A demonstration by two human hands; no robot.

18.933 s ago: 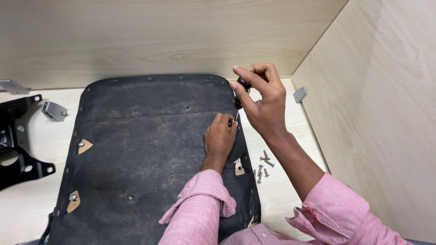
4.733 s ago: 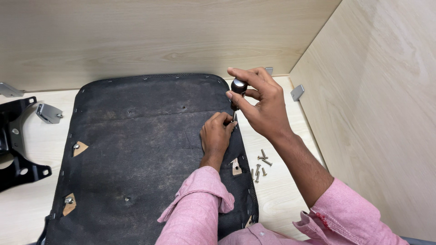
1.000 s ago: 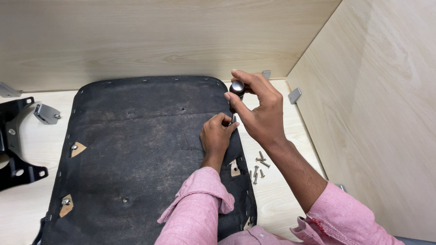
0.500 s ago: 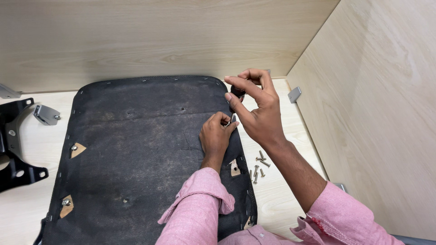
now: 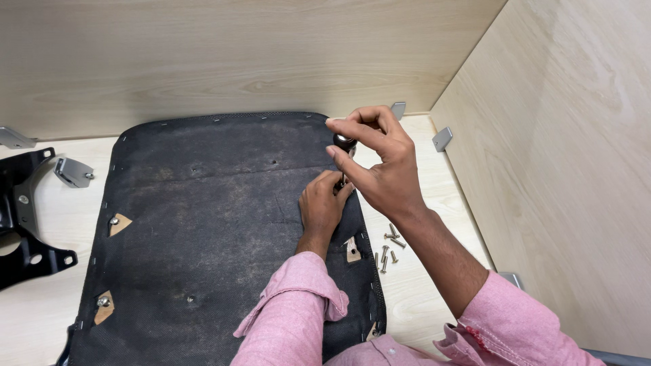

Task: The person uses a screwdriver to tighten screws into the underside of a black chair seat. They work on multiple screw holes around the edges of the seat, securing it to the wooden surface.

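A black fabric-covered seat panel (image 5: 203, 224) lies flat on the light wood surface, underside up, with small tan cut-outs near its corners. My right hand (image 5: 380, 169) grips the dark handle of a screwdriver (image 5: 344, 144) held upright over the panel's right edge. My left hand (image 5: 324, 207) rests on the panel just below it, its fingers pinched around the screwdriver's tip where it meets the fabric. The screw itself is hidden by my fingers.
Several loose screws (image 5: 388, 247) lie on the wood to the right of the panel. A black metal bracket (image 5: 24, 224) and a grey metal clip (image 5: 73, 171) lie at the left. Small grey brackets (image 5: 442, 139) sit by the right wall. Wooden walls stand behind and to the right.
My right hand's fingers have shifted around the screwdriver handle, turning it in place. My left hand and the panel have stayed put.
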